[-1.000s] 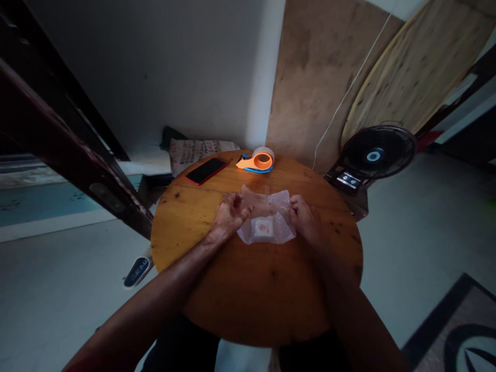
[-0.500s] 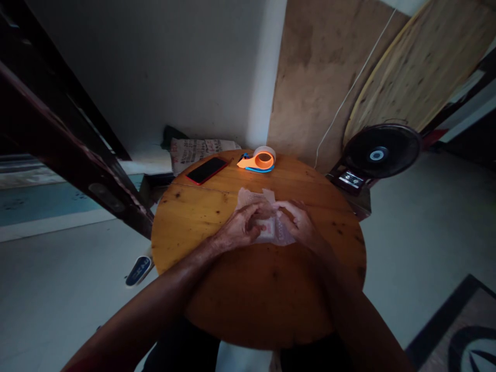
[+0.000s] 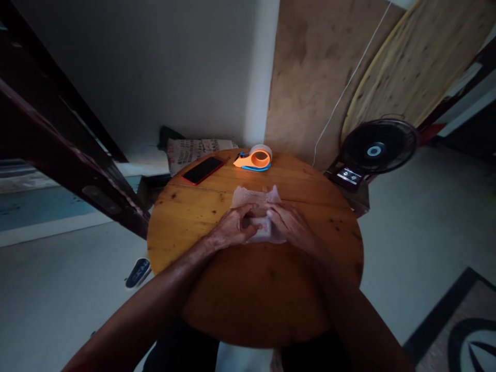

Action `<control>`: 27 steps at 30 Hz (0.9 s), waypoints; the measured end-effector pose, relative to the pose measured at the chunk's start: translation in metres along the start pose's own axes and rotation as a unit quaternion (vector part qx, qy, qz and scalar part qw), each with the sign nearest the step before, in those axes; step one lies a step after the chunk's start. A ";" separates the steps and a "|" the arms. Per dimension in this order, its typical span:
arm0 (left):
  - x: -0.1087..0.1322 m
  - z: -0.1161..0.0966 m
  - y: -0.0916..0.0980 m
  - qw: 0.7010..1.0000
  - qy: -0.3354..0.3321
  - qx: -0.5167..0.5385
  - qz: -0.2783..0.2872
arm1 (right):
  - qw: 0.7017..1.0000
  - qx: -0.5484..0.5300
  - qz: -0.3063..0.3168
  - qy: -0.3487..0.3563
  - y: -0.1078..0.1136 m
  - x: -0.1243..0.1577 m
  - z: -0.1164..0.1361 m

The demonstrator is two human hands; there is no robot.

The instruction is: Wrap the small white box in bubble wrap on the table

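A small white box with faint reddish print lies on a sheet of clear bubble wrap in the middle of the round wooden table. My left hand grips the box from the left, its thumb across the near part and its fingers curved over the far side. On the right, my right hand has its fingers bent over the wrap's right side, pressing it against the box. Wrap sticks out beyond both hands at the far side; the parts under my fingers are hidden.
An orange tape dispenser with a roll of tape stands at the table's far edge. Left of it lies a red-edged phone. A dark fan is beyond the table on the right. A printed sack lies behind the table.
My right hand has moved left and closed in on the box, bringing the right part of the bubble wrap with it. My left hand keeps its hold on the box.
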State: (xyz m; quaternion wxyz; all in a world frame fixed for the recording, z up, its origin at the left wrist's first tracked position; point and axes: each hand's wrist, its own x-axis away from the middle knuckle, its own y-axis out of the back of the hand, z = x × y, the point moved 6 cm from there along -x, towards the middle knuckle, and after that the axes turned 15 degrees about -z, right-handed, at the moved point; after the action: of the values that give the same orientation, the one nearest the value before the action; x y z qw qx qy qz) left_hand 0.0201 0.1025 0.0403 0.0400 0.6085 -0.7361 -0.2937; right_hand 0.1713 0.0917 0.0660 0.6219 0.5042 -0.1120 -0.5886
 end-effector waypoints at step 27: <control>-0.006 0.017 0.006 0.998 0.031 0.062 -0.010 | 0.962 -0.212 0.137 -0.100 -0.012 -0.001 -0.027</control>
State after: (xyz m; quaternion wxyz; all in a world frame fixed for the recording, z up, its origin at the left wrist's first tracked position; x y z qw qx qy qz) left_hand 0.0087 0.1151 0.0307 0.0219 0.6256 -0.7456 -0.2286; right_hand 0.1835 0.1085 0.0447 0.7750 0.2791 -0.1148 -0.5553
